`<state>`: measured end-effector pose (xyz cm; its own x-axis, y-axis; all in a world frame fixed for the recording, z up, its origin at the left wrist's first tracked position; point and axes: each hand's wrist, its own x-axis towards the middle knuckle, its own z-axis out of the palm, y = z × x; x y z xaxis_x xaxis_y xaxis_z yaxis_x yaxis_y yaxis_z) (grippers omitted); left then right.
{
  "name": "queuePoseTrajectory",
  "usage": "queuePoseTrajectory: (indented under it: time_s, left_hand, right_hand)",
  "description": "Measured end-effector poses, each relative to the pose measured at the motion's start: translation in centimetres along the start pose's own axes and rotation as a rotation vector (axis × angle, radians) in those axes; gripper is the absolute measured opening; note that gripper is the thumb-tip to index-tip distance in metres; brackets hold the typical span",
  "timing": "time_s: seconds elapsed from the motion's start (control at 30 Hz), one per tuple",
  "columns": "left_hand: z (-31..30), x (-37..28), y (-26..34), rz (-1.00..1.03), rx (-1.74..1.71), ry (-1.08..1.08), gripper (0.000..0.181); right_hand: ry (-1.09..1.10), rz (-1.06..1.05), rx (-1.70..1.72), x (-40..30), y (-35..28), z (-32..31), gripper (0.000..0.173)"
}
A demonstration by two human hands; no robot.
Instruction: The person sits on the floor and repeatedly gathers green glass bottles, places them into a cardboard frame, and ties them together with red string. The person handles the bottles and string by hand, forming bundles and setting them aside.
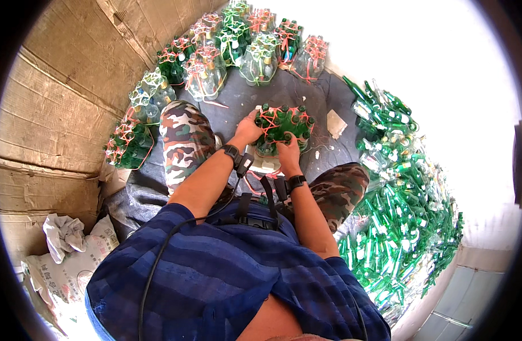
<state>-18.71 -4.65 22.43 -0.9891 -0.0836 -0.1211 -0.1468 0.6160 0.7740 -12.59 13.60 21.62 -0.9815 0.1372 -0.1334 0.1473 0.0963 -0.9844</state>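
A bundle of green glass bottles (286,121) stands upright between the person's knees, with red plastic twine laced around the bottle necks. My left hand (248,128) grips the bundle's left side near a bottle neck; its fingertips are partly hidden behind the bottles. At the near right side, my right hand (289,151) is closed around a bottle neck, the thumb lying by its mouth. Loose red twine (256,181) lies below the bundle, close to a pale block (267,165). Both wrists wear black straps with small devices.
Tied bundles of clear and green bottles (205,72) stand in an arc ahead and left. A large heap of loose bottles (397,221) lies right. Cardboard (56,98) lines the left side, with white sacks (69,264) below. A flat beige piece (336,124) lies on the dark sheet (239,102).
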Motion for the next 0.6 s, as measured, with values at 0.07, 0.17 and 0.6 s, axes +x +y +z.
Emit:
queuePoseTrajectory:
  time_s: [0.07, 0.17, 0.6]
  left_hand:
    - [-0.4, -0.3, 0.2, -0.060, 0.125, -0.027, 0.074]
    - [-2.1, -1.8, 2.3, -0.135, 0.288, 0.002, 0.051]
    - [-5.9, -5.0, 11.4, 0.789, 0.707, -0.055, 0.010]
  right_hand:
    - [0.022, -0.016, -0.054, -0.2, -0.2, 0.2, 0.046]
    - [0.017, -0.003, -0.011, -0.7, -1.4, 0.2, 0.046]
    - [-0.028, -0.057, -0.050, 0.3, 0.6, 0.2, 0.051]
